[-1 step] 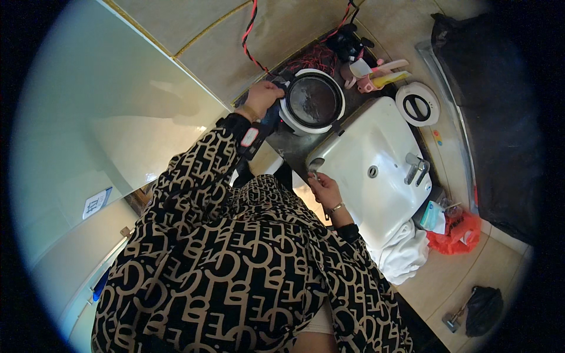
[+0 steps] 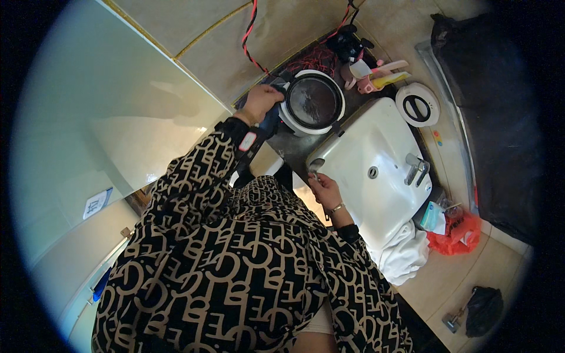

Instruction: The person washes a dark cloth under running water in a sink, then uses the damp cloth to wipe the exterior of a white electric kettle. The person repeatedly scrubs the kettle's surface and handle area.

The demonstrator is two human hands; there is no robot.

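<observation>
The patterned sleeves and body fill the lower picture and hide the front of the counter (image 2: 294,144). What the left hand (image 2: 262,101) grips is hard to make out: it is curled closed on something dark at the nine o'clock side of the round white cooker pot (image 2: 312,101). The right hand (image 2: 323,188), fingers pinched together on a small metallic object, touches the white sink (image 2: 376,147) at its seven o'clock corner.

A round white cooker pot (image 2: 312,101) with a dark inner bowl stood open and upright on the table, just beside the white sink (image 2: 376,170), its left rim gripped.
</observation>
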